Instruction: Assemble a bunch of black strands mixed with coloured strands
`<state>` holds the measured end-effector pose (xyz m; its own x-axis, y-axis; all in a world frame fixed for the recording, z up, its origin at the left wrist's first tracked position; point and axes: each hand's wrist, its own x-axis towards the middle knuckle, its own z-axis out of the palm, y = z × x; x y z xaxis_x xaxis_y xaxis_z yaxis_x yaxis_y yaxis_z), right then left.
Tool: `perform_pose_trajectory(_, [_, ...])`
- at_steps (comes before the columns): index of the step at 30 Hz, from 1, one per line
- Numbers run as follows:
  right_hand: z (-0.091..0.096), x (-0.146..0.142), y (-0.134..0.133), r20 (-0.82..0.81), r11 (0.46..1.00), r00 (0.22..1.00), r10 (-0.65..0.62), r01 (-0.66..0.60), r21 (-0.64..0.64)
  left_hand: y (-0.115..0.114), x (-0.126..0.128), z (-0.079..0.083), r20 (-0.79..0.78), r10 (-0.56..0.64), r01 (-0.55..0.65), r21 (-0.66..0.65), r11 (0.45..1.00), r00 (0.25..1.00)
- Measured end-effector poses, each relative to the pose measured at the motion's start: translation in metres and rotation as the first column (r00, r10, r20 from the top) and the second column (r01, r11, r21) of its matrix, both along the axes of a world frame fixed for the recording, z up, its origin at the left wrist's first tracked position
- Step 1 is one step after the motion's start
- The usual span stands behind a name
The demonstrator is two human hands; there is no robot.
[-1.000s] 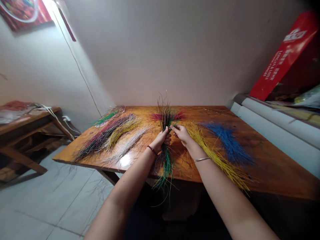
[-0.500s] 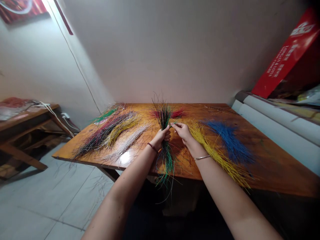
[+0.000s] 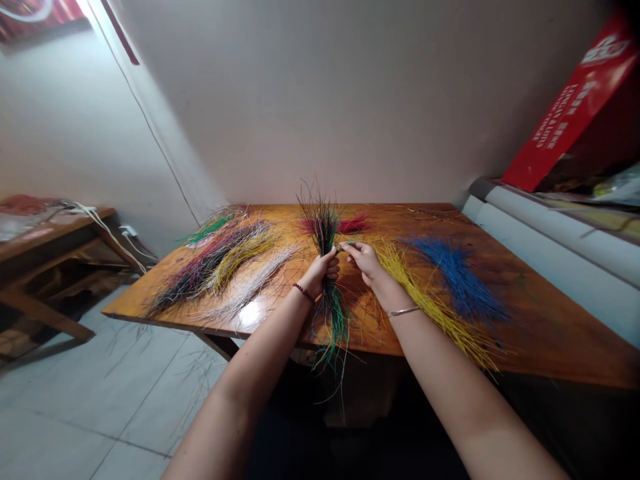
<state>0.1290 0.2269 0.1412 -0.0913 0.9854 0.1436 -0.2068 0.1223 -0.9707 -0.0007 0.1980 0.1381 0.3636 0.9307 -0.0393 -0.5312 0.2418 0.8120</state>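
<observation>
While the glossy table [image 3: 545, 327] bore yellow strands [image 3: 433, 305] at four o'clock, your left hand [image 3: 324, 269] clenched a bundle [image 3: 325, 231]. Your right hand [image 3: 367, 261] pinched green strands [image 3: 342, 247].

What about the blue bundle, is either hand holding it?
No: the blue bundle lies on the table, while the left hand grips a dark-and-green bundle and the right hand pinches green strands.

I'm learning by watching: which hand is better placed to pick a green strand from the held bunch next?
Probably the right hand: its fingers pinch at green strands beside the bunch, while the left hand is closed around the bunch.
</observation>
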Motion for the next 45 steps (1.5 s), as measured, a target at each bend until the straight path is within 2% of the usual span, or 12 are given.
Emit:
perform_pose_trajectory(6, [0.002,0.001,-0.001,0.006,0.994,0.996,0.092,-0.091,-0.062,-0.002,0.001,0.003,-0.017,-0.002,0.002,0.001,1.000,1.000])
perform_pose_trajectory(10, [0.002,-0.001,-0.002,0.069,0.998,0.995,0.066,-0.066,0.004,-0.001,0.001,0.001,-0.028,0.010,-0.010,0.024,1.000,1.000])
perform_pose_trajectory(14, [0.002,-0.003,-0.002,0.057,0.992,0.998,0.041,-0.047,0.113,0.000,0.001,-0.001,-0.034,0.001,0.000,0.035,0.999,0.999])
perform_pose_trajectory(17, [0.004,-0.002,-0.002,0.042,0.992,0.999,0.013,-0.018,0.123,0.000,0.001,0.001,-0.040,-0.002,0.004,0.034,0.999,0.999])
perform_pose_trajectory(22, [0.006,0.001,-0.004,-0.001,0.996,1.000,0.000,0.000,0.090,-0.002,0.003,0.005,-0.048,-0.004,0.005,0.015,1.000,0.999])
perform_pose_trajectory(32, [0.008,0.002,-0.004,-0.111,0.998,0.994,0.001,-0.008,-0.063,-0.001,0.001,0.001,-0.058,-0.042,0.044,0.032,0.999,0.997])
perform_pose_trajectory(36, [0.004,0.002,-0.002,-0.029,1.000,1.000,-0.009,0.010,0.014,-0.001,0.001,0.001,-0.084,-0.040,0.043,0.033,0.999,0.996])
perform_pose_trajectory(41, [0.000,0.001,-0.001,0.071,0.983,0.996,0.060,-0.071,0.167,-0.002,0.001,0.002,-0.078,-0.009,0.009,0.011,1.000,0.997])
perform_pose_trajectory(45, [-0.002,0.002,0.002,0.130,0.978,0.991,0.042,-0.067,0.196,-0.002,0.001,0.002,-0.079,-0.014,0.014,-0.006,1.000,0.997])
